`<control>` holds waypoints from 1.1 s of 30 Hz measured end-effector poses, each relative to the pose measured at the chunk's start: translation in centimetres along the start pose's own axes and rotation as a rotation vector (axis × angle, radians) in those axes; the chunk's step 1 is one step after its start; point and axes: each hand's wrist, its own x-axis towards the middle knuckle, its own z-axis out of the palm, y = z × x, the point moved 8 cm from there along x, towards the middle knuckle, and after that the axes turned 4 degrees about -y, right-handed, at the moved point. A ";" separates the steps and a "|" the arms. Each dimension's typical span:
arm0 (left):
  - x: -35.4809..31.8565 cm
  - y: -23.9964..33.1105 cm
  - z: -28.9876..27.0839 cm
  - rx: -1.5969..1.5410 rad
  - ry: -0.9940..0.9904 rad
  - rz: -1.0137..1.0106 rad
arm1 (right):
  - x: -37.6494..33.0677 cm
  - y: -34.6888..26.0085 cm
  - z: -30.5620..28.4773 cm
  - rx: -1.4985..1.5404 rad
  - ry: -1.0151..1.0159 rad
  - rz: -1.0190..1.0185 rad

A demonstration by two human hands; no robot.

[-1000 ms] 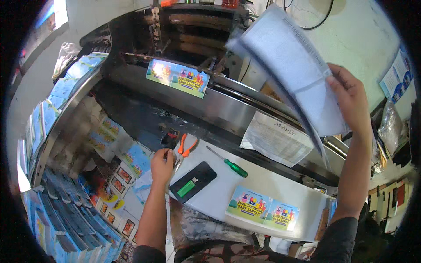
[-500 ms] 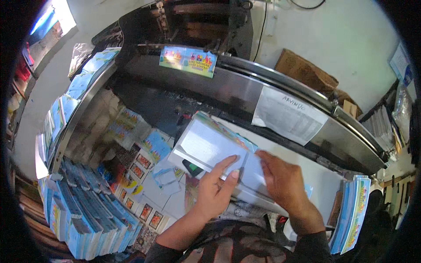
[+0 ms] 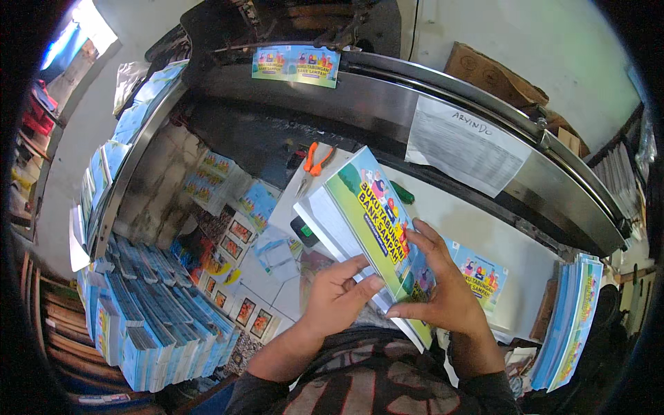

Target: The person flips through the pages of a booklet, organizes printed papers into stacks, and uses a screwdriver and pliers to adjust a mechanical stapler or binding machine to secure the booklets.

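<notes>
A thick booklet (image 3: 377,218) with a green and blue illustrated cover and white page edges is tilted up between my hands, above the white table. My left hand (image 3: 342,294) closes around its near left edge, thumb and fingers at the pages. On the cover side, my right hand (image 3: 446,280) grips the lower right part, thumb below and fingers above. A matching printed cover sheet (image 3: 477,273) lies flat just beyond my right hand.
Orange-handled scissors (image 3: 318,160) lie at the table's far left corner, near a black and green object (image 3: 302,230). Tall booklet stacks (image 3: 159,332) stand at left; another stack (image 3: 567,325) is at right. A metal rail (image 3: 373,97) with a hanging paper (image 3: 463,149) runs behind.
The booklet has gone from lying with white pages up to being turned and tilted, cover showing. My right hand has shifted from its top to its right side. The scissors have come into sight.
</notes>
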 end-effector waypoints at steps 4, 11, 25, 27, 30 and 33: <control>0.2 -0.2 0.4 -0.017 -0.038 -0.014 | -0.4 0.3 -0.5 0.030 -0.002 -0.047; 0.5 0.0 0.6 -0.056 -0.005 -0.037 | -0.5 2.0 -0.2 0.320 -0.037 -0.009; 0.1 -0.1 -1.3 0.126 0.186 -0.013 | 0.3 1.8 0.2 0.449 -0.103 -0.043; 0.1 -0.1 -1.4 0.110 0.190 -0.010 | 0.3 2.1 0.5 0.479 -0.128 0.004; 0.1 0.2 -1.6 0.133 0.183 0.011 | 0.5 2.2 0.7 0.409 -0.145 0.016; 0.0 0.1 -1.7 0.163 0.178 0.035 | 0.8 2.1 0.8 0.356 -0.120 -0.018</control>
